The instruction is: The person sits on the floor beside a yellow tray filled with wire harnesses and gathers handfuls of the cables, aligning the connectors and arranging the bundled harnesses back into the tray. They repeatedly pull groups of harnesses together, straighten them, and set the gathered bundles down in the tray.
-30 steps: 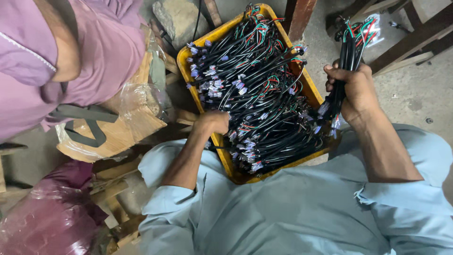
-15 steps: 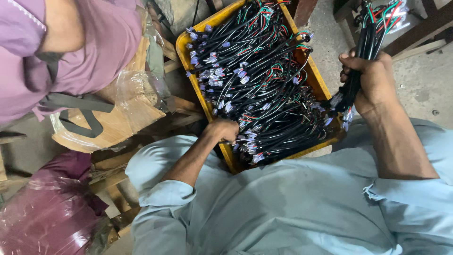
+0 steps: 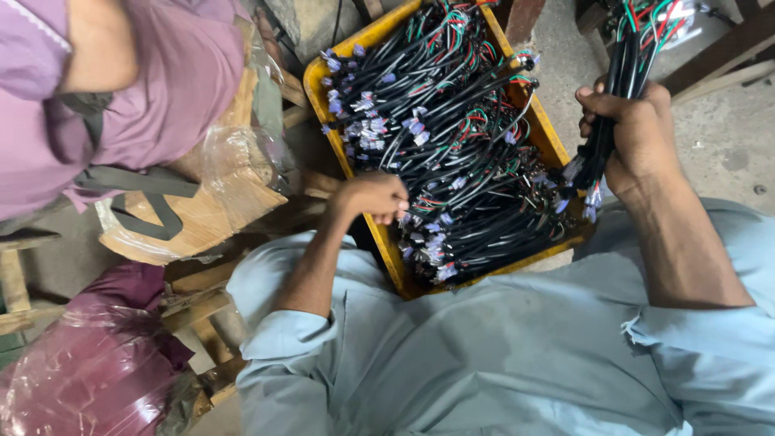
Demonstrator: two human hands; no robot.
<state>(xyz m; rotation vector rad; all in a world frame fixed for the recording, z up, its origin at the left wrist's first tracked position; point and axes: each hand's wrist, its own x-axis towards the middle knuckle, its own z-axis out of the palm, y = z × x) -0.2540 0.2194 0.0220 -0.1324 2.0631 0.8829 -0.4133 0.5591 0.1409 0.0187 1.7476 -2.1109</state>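
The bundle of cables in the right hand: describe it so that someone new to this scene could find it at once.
Start at the yellow tray heaped with black cables across the person's lap. Just off its right edge, the right hand grips an upright bundle of cables. Unlike the loose heap in the tray, it is gathered in one fist and lifted clear.

The bundle point(image 3: 626, 73) in the right hand point(image 3: 638, 137) runs out of the top edge, so its upper end is unseen. The left hand's point(image 3: 373, 196) fingertips curl under at the tray point(image 3: 387, 250) rim, hidden. The tray's far end is cut off above. A person in purple point(image 3: 121, 89) left of the tray is cropped.
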